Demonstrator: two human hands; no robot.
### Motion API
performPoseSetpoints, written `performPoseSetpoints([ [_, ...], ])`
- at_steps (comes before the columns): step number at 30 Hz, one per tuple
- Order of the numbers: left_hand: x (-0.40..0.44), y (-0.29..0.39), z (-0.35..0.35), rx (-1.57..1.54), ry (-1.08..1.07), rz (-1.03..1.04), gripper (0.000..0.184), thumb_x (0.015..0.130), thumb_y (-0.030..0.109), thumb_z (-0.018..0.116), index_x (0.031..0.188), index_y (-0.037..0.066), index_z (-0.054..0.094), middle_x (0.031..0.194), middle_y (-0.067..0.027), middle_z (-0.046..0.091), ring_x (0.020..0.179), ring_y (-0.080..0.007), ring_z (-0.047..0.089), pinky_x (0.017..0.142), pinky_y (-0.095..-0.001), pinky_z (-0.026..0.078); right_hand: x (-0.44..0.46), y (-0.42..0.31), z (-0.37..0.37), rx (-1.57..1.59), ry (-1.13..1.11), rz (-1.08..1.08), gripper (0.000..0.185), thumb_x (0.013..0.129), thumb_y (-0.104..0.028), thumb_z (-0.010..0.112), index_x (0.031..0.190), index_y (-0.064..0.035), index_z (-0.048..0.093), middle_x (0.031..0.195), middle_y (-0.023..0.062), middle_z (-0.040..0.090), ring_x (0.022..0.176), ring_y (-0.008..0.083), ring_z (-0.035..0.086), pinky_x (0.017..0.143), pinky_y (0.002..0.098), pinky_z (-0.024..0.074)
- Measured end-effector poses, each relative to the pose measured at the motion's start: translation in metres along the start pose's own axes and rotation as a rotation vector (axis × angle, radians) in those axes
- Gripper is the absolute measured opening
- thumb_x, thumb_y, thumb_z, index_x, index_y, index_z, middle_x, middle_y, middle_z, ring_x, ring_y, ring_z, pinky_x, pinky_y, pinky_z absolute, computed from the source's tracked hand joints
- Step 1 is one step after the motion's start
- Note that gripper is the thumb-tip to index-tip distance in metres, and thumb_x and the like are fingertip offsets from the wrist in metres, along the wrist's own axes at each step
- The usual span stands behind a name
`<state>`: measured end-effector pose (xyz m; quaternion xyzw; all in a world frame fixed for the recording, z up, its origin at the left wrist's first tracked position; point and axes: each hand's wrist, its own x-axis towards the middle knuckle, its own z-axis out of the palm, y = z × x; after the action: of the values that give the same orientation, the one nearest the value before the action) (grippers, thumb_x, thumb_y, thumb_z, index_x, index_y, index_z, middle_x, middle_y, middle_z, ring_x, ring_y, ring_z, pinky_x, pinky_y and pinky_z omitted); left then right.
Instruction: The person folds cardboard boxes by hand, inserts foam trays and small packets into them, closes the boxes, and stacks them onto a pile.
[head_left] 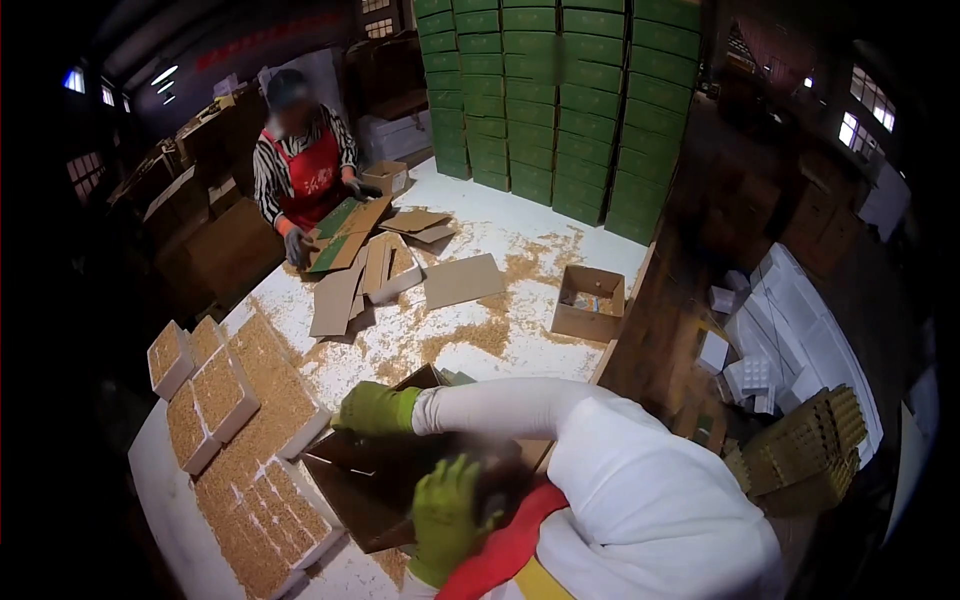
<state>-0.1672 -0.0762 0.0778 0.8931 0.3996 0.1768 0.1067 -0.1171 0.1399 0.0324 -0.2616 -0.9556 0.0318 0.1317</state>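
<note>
An open cardboard box (385, 515) with a dark inside stands at the near edge of the table, in front of my body. My right hand (378, 408), in a green glove, reaches across from the white sleeve and has its fingers bent over the box's far left edge. Nearer to me, my left hand (447, 515), also gloved in green, is over the box's near side with its fingers apart and nothing visible in it. Part of the box's inside is dark and blurred. White trays filled with sawdust-like bedding (290, 510) stand just left of the box.
Across the white table (480, 215), a co-worker (305, 165) in a red apron handles a green-and-brown carton (345, 235). Flat cardboard pieces (465, 281) and a small open box (588, 302) lie among scattered shavings. Green cartons (560, 100) are stacked behind; egg trays (805, 450) stand at right.
</note>
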Motion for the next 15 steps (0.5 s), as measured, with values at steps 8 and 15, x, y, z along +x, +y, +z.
performPoseSetpoints([
  [8, -0.08, -0.174, 0.001, -0.37, 0.576, -0.086, 0.054, 0.074, 0.027, 0.072, 0.12, 0.0, 0.063, 0.125, -0.0183, 0.063, 0.124, -0.0388, 0.053, 0.104, -0.0504, 0.042, 0.021, 0.023, 0.004, 0.108, 0.035, 0.086, 0.042, 0.079, -0.048, 0.068, 0.099, -0.0116, 0.066, 0.081, 0.0141, 0.069, 0.079, 0.0375, 0.067, 0.07, 0.0473, 0.052],
  [15, -0.04, -0.142, 0.028, -0.109, 0.099, 0.012, 0.041, 0.078, 0.029, 0.066, 0.113, 0.007, 0.07, 0.122, -0.0109, 0.065, 0.118, -0.0374, 0.055, 0.104, -0.052, 0.037, -0.12, 0.005, -0.129, -0.164, 0.293, 0.391, 0.087, 0.071, -0.059, 0.076, 0.13, -0.0009, 0.049, 0.116, 0.0179, 0.058, 0.104, 0.0318, 0.058, 0.087, 0.043, 0.0458],
])
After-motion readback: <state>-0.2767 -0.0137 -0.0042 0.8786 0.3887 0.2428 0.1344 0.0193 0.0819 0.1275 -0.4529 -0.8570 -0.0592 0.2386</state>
